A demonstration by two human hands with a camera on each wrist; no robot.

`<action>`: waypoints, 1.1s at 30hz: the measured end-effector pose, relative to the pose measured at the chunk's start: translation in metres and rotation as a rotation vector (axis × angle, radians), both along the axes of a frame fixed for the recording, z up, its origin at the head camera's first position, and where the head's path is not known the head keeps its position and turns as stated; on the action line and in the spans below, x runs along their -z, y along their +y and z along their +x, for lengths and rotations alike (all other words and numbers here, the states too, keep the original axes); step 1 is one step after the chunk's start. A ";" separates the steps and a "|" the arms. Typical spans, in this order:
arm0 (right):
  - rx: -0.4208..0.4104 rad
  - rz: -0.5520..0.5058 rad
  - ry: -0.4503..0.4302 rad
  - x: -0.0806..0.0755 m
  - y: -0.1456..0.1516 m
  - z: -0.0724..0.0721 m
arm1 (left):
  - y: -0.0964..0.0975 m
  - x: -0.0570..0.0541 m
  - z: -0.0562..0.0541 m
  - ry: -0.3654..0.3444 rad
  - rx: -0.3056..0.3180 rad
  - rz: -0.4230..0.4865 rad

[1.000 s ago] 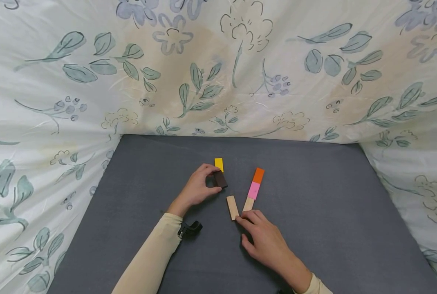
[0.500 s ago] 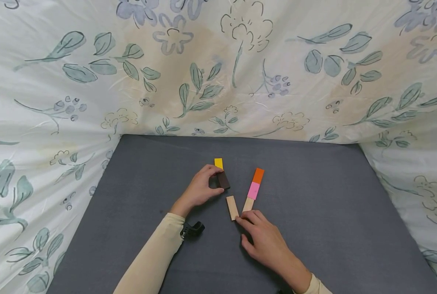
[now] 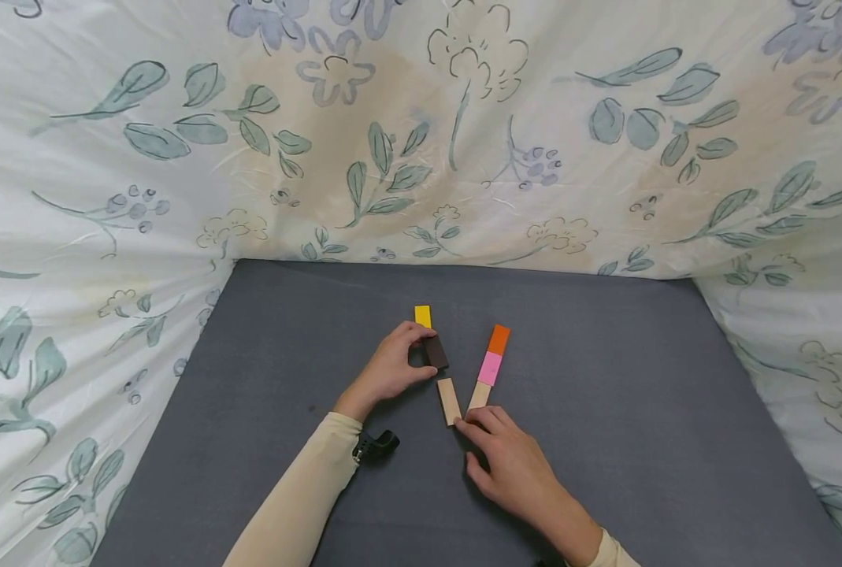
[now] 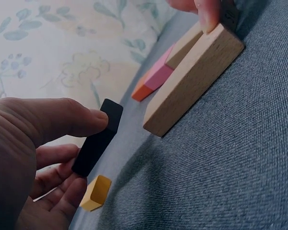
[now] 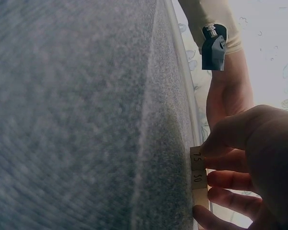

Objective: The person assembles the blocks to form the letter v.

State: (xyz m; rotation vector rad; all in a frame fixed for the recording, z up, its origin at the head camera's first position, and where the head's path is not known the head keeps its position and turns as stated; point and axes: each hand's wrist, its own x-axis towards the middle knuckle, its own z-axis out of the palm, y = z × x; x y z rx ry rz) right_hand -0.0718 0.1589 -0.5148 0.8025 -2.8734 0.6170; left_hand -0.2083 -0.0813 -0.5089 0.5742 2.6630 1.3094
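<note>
My left hand pinches a dark brown wooden block between thumb and fingertips. In the left wrist view that block looks raised off the cloth. A yellow block lies just beyond it. Nearer me is a plain wooden block, whose near end a finger of my right hand touches. Other right fingers touch a second plain block, partly covered, in line with a pink block and an orange block. The right wrist view shows block ends printed 75 and 50.
Dark grey cloth covers the work surface. A white floral sheet hangs behind it and along both sides. A black wrist camera sits on my left wrist, close to the cloth.
My left hand has carried the dark brown block a little to the right and nearer me, toward the far end of the left plain block. The right hand stays in place.
</note>
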 end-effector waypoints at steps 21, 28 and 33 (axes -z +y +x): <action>-0.016 0.001 0.018 0.000 0.000 -0.001 | 0.004 0.007 0.002 -0.004 0.010 -0.024; -0.007 0.022 0.002 -0.002 0.002 -0.001 | 0.006 0.006 0.002 -0.022 0.046 -0.021; -0.003 0.025 -0.005 0.000 0.001 -0.001 | 0.005 0.008 0.002 -0.023 0.045 -0.032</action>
